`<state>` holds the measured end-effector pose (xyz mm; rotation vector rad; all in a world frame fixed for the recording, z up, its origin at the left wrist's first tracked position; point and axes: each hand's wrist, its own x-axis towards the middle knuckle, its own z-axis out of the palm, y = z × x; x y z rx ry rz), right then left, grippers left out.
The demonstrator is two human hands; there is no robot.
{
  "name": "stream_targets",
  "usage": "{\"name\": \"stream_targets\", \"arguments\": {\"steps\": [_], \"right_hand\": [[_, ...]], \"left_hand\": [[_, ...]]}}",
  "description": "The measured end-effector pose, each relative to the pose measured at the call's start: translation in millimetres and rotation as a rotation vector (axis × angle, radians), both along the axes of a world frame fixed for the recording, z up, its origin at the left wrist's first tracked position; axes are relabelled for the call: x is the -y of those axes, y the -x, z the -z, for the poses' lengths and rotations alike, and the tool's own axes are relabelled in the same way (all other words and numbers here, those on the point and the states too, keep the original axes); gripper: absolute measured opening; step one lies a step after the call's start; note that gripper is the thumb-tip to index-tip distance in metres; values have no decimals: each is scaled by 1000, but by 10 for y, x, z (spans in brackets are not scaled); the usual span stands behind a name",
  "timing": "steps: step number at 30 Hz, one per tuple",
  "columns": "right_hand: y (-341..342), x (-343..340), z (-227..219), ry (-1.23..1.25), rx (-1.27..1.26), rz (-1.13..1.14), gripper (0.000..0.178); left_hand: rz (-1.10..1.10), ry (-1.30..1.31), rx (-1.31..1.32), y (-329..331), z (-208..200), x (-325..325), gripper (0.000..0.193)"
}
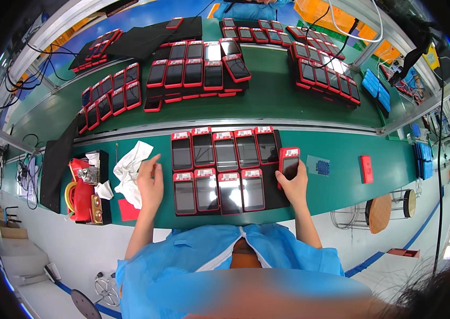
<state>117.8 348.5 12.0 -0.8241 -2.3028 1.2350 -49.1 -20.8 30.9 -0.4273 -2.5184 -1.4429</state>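
My right hand [295, 183] grips a red-cased handheld device [290, 166] with a dark screen, its thumb on the near left side. That device is tilted up at the right end of two rows of similar red devices [225, 151], which lie face up on a black mat [273, 198]. Beside a crumpled white cloth [131, 167], my left hand [151, 185] is open, fingers apart. It holds nothing that I can see; whether its edge touches the cloth I cannot tell.
Left of the cloth stands a black box [103, 159] with a red pouch, tape and a small bottle. A red case [366, 169] and a bag of blue bits [319, 166] lie right. Stacked devices [185, 74] fill the green shelf behind a metal rail [225, 125].
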Motion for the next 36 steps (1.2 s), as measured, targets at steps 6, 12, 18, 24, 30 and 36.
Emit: {"name": "stream_targets", "arguments": {"steps": [6, 12, 18, 24, 30, 36], "right_hand": [[129, 166, -172, -93, -104, -26, 81], [167, 40, -3, -99, -77, -14, 85], [359, 106, -86, -250, 10, 49, 86], [402, 216, -92, -262, 95, 117, 81], [321, 250, 103, -320, -15, 164, 76], [211, 253, 192, -395, -96, 187, 74]], "left_hand": [[-4, 343, -100, 70, 188, -400, 76], [168, 297, 199, 239, 38, -433, 100], [57, 375, 97, 318, 240, -376, 85], [-31, 305, 120, 313, 229, -518, 72], [-71, 271, 65, 277, 319, -518, 70], [-99, 283, 59, 282, 314, -520, 67]]}}
